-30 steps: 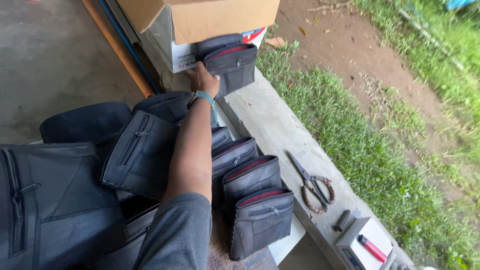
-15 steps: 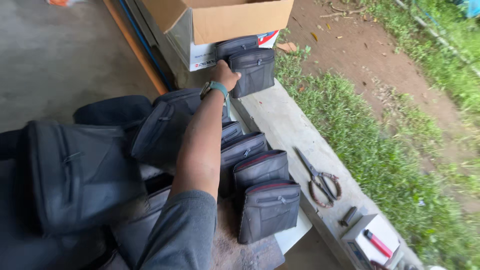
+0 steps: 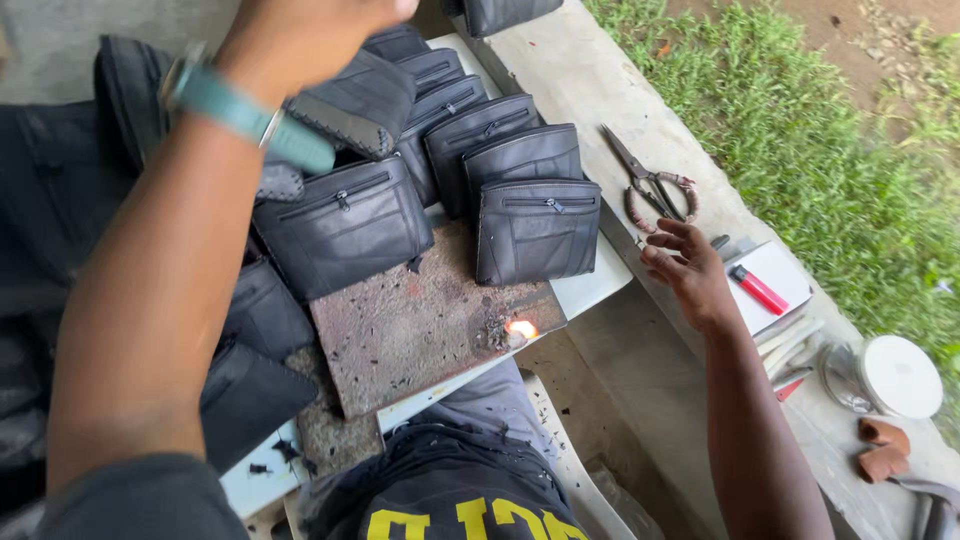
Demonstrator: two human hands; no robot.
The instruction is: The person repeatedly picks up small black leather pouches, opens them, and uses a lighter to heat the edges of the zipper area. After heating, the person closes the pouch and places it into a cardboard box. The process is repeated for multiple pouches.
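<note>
Row of finished black pouches [image 3: 537,232] overlapping along the rusty board [image 3: 420,325], more heaped left of it; right hand [image 3: 688,268] empty, fingers spread, beside the scissors [image 3: 650,185]; left hand [image 3: 300,35] raised, grip unclear.

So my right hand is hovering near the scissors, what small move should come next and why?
Probably reach the right hand slightly forward to take the scissors: its fingers are open and empty, and the scissors lie just beyond them on the concrete ledge.
</note>
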